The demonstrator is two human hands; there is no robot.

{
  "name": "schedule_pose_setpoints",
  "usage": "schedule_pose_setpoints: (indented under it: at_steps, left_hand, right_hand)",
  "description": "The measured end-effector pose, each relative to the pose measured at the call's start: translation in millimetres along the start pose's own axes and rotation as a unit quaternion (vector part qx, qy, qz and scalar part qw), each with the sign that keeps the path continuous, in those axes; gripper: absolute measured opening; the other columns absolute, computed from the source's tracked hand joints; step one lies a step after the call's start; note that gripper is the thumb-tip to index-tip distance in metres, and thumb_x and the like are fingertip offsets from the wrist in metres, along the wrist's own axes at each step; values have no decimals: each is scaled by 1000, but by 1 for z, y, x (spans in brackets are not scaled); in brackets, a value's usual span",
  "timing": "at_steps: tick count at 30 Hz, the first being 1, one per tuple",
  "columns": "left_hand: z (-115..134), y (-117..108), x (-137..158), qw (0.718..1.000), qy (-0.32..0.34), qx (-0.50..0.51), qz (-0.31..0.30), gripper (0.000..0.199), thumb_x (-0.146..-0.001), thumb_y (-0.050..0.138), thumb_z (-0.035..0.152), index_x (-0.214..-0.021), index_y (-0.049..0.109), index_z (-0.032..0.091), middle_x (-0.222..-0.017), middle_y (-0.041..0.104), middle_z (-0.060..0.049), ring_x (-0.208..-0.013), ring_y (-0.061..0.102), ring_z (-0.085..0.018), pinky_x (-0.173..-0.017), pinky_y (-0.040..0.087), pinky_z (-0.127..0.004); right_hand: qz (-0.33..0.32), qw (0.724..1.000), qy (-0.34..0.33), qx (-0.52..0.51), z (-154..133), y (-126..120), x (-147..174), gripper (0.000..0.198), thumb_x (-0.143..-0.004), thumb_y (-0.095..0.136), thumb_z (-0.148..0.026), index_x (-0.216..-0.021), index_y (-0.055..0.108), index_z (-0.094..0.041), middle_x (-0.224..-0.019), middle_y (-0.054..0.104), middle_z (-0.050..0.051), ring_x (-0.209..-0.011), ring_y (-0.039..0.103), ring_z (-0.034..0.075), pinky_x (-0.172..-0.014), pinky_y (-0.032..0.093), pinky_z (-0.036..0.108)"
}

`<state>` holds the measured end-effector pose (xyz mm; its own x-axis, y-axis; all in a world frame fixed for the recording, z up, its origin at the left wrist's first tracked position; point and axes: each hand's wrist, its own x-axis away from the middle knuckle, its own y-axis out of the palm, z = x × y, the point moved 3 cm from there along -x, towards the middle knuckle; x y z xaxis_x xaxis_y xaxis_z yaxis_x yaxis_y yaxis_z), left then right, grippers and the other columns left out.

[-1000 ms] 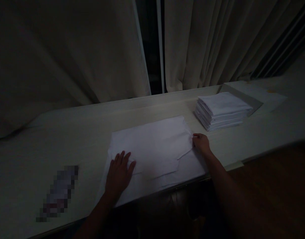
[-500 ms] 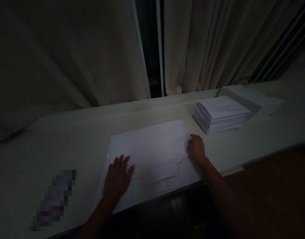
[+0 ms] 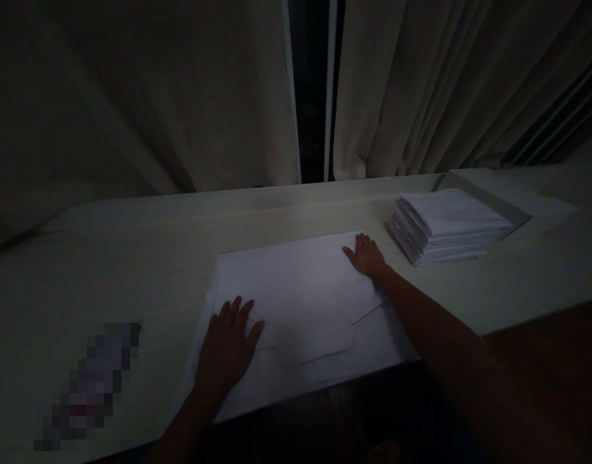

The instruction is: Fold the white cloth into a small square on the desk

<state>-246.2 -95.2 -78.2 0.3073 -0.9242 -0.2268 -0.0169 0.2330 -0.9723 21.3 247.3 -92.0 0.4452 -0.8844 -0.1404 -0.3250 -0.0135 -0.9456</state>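
A folded white cloth [image 3: 296, 283] lies flat at the front of the table, with a loose flap and a crease along its near part. My left hand [image 3: 228, 345] rests on its left side, palm down and fingers spread. At the far right corner my right hand [image 3: 367, 256] presses flat on the cloth, fingers stretched out. Neither hand grips anything. The forearms cover small parts of the near and right edges.
To the right stands a stack of folded white cloths [image 3: 453, 219], with a pale open box or cover [image 3: 513, 200] behind it. A blurred-out item [image 3: 90, 386] lies on the left of the table [image 3: 146, 277]. Curtains [image 3: 402, 96] hang behind.
My right hand has moved away from me, from the cloth's right edge to its far right corner, and its fingers have opened flat. The left hand has stayed put. The view has shifted slightly.
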Motion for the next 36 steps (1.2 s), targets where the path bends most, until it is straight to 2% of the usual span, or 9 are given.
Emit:
schedule_pose_setpoints:
  at_steps: [7,11,14,17,21,25,29,32,36]
  left_hand:
    - [-1,0,1,1000,-1,20,6,59,-92,35,54,-143,40,24,-156,33,-8,-146,22,-30,-116,21,-53]
    - [-3,3,1,999,-2,29,19,58,-92,35,55,-141,43,24,-155,34,-8,-145,24,-30,-116,22,-53]
    - [-3,4,-1,999,-1,31,25,60,-92,34,56,-141,42,22,-155,35,-9,-144,26,-30,-116,22,-52]
    - [-4,1,-1,999,-13,25,35,63,-92,33,55,-143,39,18,-155,33,-13,-143,28,-30,-115,23,-51]
    - [-23,-13,10,998,-37,14,56,64,-92,31,53,-144,39,16,-153,36,-16,-142,29,-32,-114,25,-53]
    - [-76,-31,41,982,-151,48,98,68,-92,29,54,-137,46,6,-140,50,-21,-132,44,-32,-108,36,-46]
    - [-114,-44,74,965,-239,60,94,67,-89,32,56,-122,60,4,-117,65,-22,-110,61,-33,-95,46,-45]
    - [-108,-51,89,967,-233,89,59,58,-87,35,54,-111,66,10,-105,70,-18,-98,66,-31,-86,49,-42]
    - [-81,-53,107,961,-245,126,1,50,-87,34,57,-97,66,20,-92,73,-11,-84,68,-28,-72,50,-38]
  right_hand:
    - [-18,1000,4,-2,-7,-29,8,86,-93,19,-68,-152,20,-6,-159,13,19,-147,7,33,-116,4,56]
    - [33,996,-81,37,-13,-57,63,83,-96,20,-65,-153,18,-6,-160,10,17,-148,1,28,-118,5,49]
    - [22,993,-101,62,-9,-53,117,81,-96,22,-63,-152,21,-5,-159,14,18,-148,4,28,-118,10,48]
    - [-16,994,-88,70,-4,-35,150,79,-96,22,-63,-152,24,-7,-158,19,18,-147,10,29,-117,15,48]
    - [-25,995,-67,69,-2,-29,156,77,-95,23,-63,-152,26,-11,-158,20,16,-147,13,29,-117,15,50]
    - [39,996,-54,62,-2,-46,172,75,-96,23,-60,-153,24,-11,-159,15,14,-148,8,29,-117,13,53]
    - [128,991,5,36,6,-56,223,73,-96,22,-55,-152,25,-8,-159,17,15,-148,6,28,-117,13,51]
    - [161,986,46,9,13,-55,257,73,-94,25,-54,-151,27,-7,-157,23,17,-147,14,29,-117,16,49]
    - [172,979,105,-26,23,-56,269,70,-91,32,-50,-143,41,-5,-142,47,23,-135,41,33,-111,31,45]
